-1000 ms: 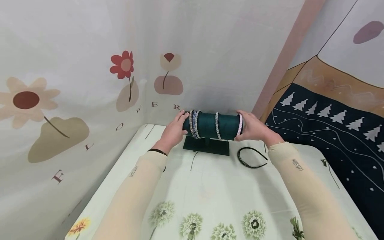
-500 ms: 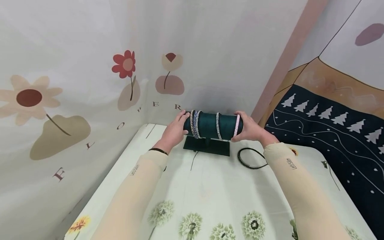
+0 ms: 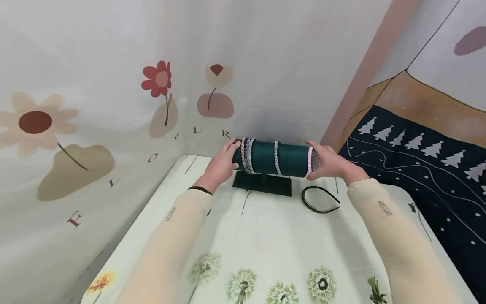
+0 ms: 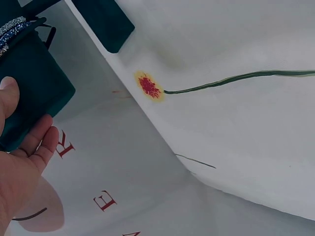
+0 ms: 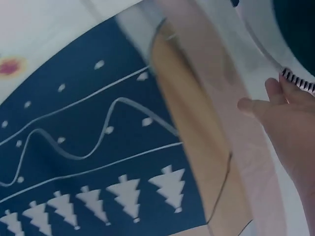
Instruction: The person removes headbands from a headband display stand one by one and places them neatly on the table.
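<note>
A dark green velvet headband stand has a horizontal roll [image 3: 294, 158] on a flat base [image 3: 262, 184]. My left hand [image 3: 220, 165] grips the roll's left end, thumb in front and fingers behind. My right hand [image 3: 329, 161] holds a pink headband [image 3: 310, 159] at the roll's right end, thumb low and fingers at the top. In the right wrist view, the headband's striped edge [image 5: 298, 81] shows by the fingertips, beside the green roll [image 5: 300, 29]. Glittery headbands [image 3: 248, 156] sit close together near my left hand. Another glittery headband [image 3: 276, 158] circles the roll further right.
A black toothed headband [image 3: 312, 207] lies on the table right of the base. Pale flower-printed cloth [image 3: 258, 236] covers the table. A white curtain [image 3: 281, 76] with printed flowers hangs behind, and dark blue tree-patterned fabric [image 3: 417, 164] is on the right.
The pink headband first slid left along the roll with my right hand, then came back right to the roll's end. My left hand has stayed on the left end.
</note>
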`<state>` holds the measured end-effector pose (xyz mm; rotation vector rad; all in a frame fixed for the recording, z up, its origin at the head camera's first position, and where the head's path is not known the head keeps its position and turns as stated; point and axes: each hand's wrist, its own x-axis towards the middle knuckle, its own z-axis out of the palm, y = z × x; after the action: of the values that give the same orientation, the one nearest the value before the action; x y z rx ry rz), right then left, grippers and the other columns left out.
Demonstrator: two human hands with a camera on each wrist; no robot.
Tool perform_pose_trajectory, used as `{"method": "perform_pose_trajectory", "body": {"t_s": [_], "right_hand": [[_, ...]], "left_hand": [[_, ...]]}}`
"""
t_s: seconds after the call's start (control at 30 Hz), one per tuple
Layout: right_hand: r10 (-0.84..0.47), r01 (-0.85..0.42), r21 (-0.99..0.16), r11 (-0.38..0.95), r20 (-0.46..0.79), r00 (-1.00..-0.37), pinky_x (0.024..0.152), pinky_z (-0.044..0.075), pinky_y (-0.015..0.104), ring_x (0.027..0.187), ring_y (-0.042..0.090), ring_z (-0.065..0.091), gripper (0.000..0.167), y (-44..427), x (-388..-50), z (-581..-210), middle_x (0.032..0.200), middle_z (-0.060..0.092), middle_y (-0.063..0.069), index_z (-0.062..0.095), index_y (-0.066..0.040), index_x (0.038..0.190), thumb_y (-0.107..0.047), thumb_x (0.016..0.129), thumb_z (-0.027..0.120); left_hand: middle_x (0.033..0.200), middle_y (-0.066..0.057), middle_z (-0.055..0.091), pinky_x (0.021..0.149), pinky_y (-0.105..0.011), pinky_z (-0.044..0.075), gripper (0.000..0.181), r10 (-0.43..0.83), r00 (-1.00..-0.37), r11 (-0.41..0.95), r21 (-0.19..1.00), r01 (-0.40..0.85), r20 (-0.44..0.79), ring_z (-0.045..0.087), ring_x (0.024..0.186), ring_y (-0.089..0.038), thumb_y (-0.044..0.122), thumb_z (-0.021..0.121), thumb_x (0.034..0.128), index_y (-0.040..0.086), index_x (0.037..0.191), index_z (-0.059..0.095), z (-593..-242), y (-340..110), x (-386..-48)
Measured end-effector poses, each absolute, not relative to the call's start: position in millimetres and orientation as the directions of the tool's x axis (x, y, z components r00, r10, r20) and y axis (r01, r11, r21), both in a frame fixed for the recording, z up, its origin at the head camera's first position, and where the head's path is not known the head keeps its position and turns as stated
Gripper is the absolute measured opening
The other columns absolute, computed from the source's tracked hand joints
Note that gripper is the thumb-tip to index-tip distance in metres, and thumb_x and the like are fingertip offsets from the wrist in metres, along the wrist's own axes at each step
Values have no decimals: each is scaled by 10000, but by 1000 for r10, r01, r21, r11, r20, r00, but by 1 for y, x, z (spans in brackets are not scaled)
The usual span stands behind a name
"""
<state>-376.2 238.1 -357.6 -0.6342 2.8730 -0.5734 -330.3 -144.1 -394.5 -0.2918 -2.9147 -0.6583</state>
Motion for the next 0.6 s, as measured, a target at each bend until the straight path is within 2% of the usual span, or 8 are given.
{"method": "perform_pose_trajectory", "body": {"t_s": [0.13, 0.23, 0.4, 0.6], "right_hand": [[-370, -344, -312, 886, -26, -929, 1254, 237, 742, 1477, 520, 328, 1334, 260, -367, -364, 1573, 411, 304, 49, -61, 1689, -366, 763, 959], [-328, -320, -270, 908, 13, -944, 1279, 109, 756, 1448, 534, 357, 1268, 271, -361, -370, 1556, 398, 313, 124, 14, 1625, -346, 745, 962], [-285, -282, -253, 925, 24, -958, 1272, 69, 767, 1476, 575, 303, 1160, 287, -353, -380, 1577, 373, 315, 250, 64, 1543, -345, 727, 967], [-274, -267, -241, 933, 4, -962, 1254, 47, 794, 1491, 605, 269, 1112, 299, -348, -389, 1578, 428, 320, 306, 24, 1533, -358, 725, 968]], "left_hand": [[1821, -33, 111, 1029, -435, 584, 820, 155, -970, 887, 407, 220, 186, 610, 1383, -339, 182, 693, 1054, 218, 1725, 223, -397, -144, -332], [1821, -37, 109, 1060, -454, 570, 813, 162, -968, 883, 410, 228, 190, 571, 1432, -357, 183, 691, 1056, 211, 1724, 228, -397, -146, -333], [1818, -47, 119, 1010, -449, 583, 805, 163, -967, 881, 413, 231, 193, 600, 1385, -366, 188, 690, 1058, 215, 1721, 236, -399, -146, -336], [1819, -52, 113, 1028, -457, 579, 819, 172, -966, 883, 404, 238, 193, 621, 1349, -365, 194, 693, 1056, 211, 1725, 219, -398, -146, -334]]}}
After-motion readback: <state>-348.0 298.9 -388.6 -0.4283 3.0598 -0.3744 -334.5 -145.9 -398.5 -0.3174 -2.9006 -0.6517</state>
